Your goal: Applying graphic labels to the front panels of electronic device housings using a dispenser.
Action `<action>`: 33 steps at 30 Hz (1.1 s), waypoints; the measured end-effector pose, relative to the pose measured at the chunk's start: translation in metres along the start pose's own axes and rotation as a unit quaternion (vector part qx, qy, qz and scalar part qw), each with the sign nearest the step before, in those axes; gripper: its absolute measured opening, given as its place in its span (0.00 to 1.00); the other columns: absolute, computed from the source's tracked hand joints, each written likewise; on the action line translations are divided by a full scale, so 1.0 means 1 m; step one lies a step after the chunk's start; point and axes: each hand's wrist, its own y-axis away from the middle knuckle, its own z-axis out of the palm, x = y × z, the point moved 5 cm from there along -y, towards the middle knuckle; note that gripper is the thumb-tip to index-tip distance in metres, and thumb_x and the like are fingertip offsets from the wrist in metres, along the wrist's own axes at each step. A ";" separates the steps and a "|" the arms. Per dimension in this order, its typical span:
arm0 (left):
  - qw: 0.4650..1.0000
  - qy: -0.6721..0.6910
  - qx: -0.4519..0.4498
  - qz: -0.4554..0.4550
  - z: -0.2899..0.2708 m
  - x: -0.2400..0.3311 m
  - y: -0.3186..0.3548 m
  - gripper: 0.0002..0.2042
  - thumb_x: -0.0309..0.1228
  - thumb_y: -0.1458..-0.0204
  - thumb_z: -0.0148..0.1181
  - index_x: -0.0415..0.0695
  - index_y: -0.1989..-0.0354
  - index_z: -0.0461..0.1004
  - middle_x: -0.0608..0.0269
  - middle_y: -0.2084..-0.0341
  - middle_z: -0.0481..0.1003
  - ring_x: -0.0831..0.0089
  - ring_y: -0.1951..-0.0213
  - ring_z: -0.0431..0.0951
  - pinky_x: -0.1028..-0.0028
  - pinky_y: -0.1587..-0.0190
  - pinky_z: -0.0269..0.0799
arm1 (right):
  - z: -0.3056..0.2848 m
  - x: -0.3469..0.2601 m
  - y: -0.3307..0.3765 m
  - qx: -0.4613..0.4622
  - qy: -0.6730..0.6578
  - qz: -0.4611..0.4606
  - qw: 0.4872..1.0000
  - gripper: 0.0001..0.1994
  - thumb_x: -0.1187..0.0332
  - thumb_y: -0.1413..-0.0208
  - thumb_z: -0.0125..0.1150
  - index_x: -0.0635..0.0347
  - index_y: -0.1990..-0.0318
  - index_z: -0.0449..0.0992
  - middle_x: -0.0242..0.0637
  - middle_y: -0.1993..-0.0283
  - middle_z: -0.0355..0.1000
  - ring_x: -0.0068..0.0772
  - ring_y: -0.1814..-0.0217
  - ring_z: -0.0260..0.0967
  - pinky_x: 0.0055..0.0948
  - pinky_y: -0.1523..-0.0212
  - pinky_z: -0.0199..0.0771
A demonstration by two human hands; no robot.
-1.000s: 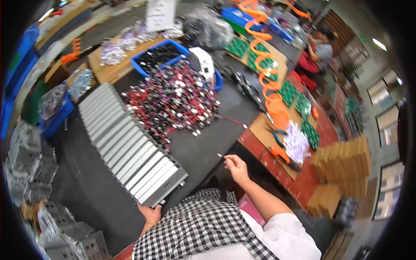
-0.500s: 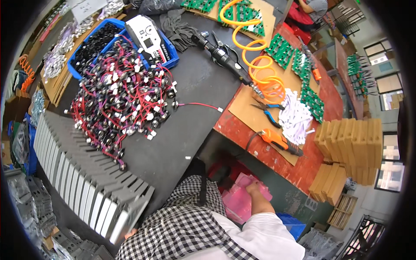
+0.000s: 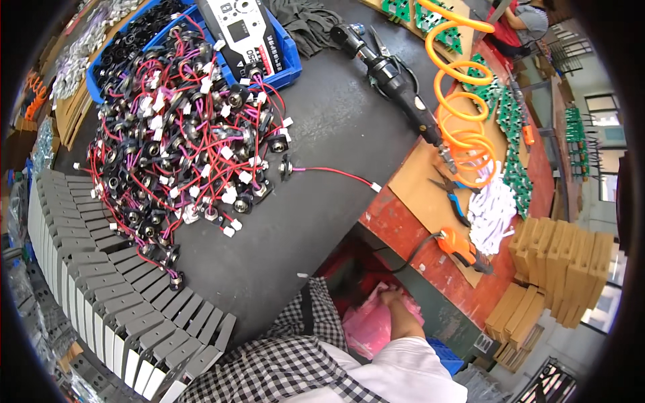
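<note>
My right hand (image 3: 391,297) reaches down past the table edge, its fingers closed on the upper part of a crumpled pink plastic bag (image 3: 366,326). Part of the fingers is hidden in the folds. My left hand is out of sight, beyond the checkered apron (image 3: 269,369) at the lower edge. Closest to that side stands a curved row of grey plastic housings (image 3: 121,295) with white faces. Above them lies a heap of black round connectors with red and purple wires (image 3: 195,141). One wired connector (image 3: 285,168) lies apart from the heap.
A blue bin (image 3: 285,64) holds a white handheld device (image 3: 242,30). A black power screwdriver (image 3: 393,80) lies on the dark table. On the red table are an orange coiled hose (image 3: 463,141), pliers (image 3: 458,205), an orange tool (image 3: 460,248), white strips (image 3: 494,211) and green circuit boards (image 3: 514,154). Cardboard pieces (image 3: 564,262) stand right.
The view has shifted, so the tables appear closer and tools sit farther right. The pink bag looks more bunched around my right hand. A sliver of my left hand beside the housings has gone from sight.
</note>
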 end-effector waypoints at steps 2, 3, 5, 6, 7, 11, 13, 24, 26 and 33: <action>1.000 0.011 0.003 0.012 0.002 -0.003 -0.001 0.29 0.52 0.49 0.44 0.32 0.59 0.71 0.43 0.63 0.72 0.44 0.58 0.70 0.55 0.53 0.63 | 0.034 -0.007 -0.005 0.035 -0.013 -0.010 0.999 0.31 0.46 0.44 0.35 0.44 0.33 0.53 0.42 0.27 0.37 0.59 0.27 0.30 0.60 0.33 0.34; 1.000 0.016 0.003 0.015 0.001 -0.005 -0.002 0.29 0.52 0.49 0.44 0.33 0.59 0.71 0.43 0.62 0.72 0.44 0.58 0.70 0.55 0.53 0.63 | 0.066 -0.021 -0.004 0.000 0.109 -0.087 0.990 0.28 0.51 0.44 0.38 0.46 0.36 0.59 0.46 0.29 0.44 0.59 0.29 0.37 0.60 0.35 0.40; 0.999 0.024 0.007 0.020 0.003 -0.005 -0.005 0.29 0.51 0.50 0.44 0.33 0.59 0.72 0.43 0.62 0.73 0.44 0.58 0.71 0.55 0.52 0.63 | 0.112 -0.067 0.031 -0.082 0.082 -0.223 0.968 0.26 0.56 0.44 0.43 0.53 0.38 0.62 0.46 0.34 0.54 0.50 0.33 0.48 0.47 0.36 0.49; 0.999 0.030 0.009 0.018 0.005 -0.006 -0.005 0.28 0.51 0.50 0.44 0.33 0.59 0.72 0.43 0.62 0.73 0.45 0.57 0.71 0.55 0.52 0.63 | 0.133 -0.087 0.053 -0.125 0.064 -0.284 0.949 0.25 0.59 0.44 0.45 0.56 0.40 0.64 0.46 0.37 0.59 0.45 0.35 0.53 0.40 0.36 0.53; 0.999 0.034 0.009 0.019 0.006 -0.005 -0.008 0.28 0.51 0.50 0.44 0.33 0.59 0.72 0.43 0.62 0.73 0.45 0.57 0.71 0.55 0.52 0.63 | 0.126 -0.094 0.068 -0.094 -0.105 -0.297 0.944 0.24 0.58 0.44 0.47 0.57 0.41 0.65 0.46 0.39 0.62 0.43 0.37 0.57 0.36 0.37 0.55; 0.999 0.041 0.006 0.018 0.006 -0.003 -0.019 0.27 0.49 0.50 0.45 0.33 0.58 0.72 0.43 0.62 0.73 0.45 0.57 0.71 0.56 0.52 0.64 | 0.059 -0.071 0.075 0.106 -0.132 -0.147 0.974 0.28 0.53 0.43 0.48 0.59 0.39 0.61 0.48 0.38 0.61 0.48 0.36 0.57 0.35 0.37 0.55; 0.999 0.041 0.007 -0.002 0.005 0.003 -0.015 0.26 0.48 0.50 0.45 0.33 0.58 0.72 0.44 0.61 0.73 0.45 0.56 0.71 0.56 0.51 0.64 | 0.068 -0.015 0.027 0.060 0.214 -0.131 0.966 0.27 0.50 0.40 0.42 0.57 0.40 0.62 0.49 0.39 0.61 0.47 0.34 0.54 0.41 0.36 0.55; 0.995 0.062 -0.006 -0.076 0.006 0.004 -0.014 0.24 0.44 0.51 0.46 0.34 0.58 0.73 0.45 0.60 0.74 0.46 0.55 0.72 0.57 0.50 0.65 | 0.084 -0.066 0.027 -0.054 -0.165 -0.117 0.978 0.21 0.55 0.38 0.45 0.56 0.43 0.67 0.49 0.46 0.67 0.40 0.42 0.63 0.36 0.45 0.64; 0.995 0.070 0.001 -0.075 0.008 0.003 -0.005 0.23 0.43 0.51 0.46 0.34 0.58 0.73 0.45 0.60 0.74 0.46 0.55 0.72 0.57 0.49 0.65 | 0.064 -0.075 0.030 -0.049 -0.165 -0.143 0.975 0.21 0.55 0.38 0.45 0.57 0.43 0.67 0.49 0.46 0.68 0.39 0.42 0.64 0.35 0.45 0.65; 0.988 0.095 0.095 0.080 0.016 0.008 0.036 0.22 0.41 0.52 0.47 0.35 0.58 0.73 0.45 0.59 0.75 0.46 0.54 0.72 0.58 0.49 0.65 | 0.018 -0.075 0.004 -0.013 -0.146 -0.246 0.958 0.21 0.56 0.38 0.46 0.58 0.45 0.69 0.46 0.48 0.70 0.37 0.45 0.66 0.33 0.48 0.66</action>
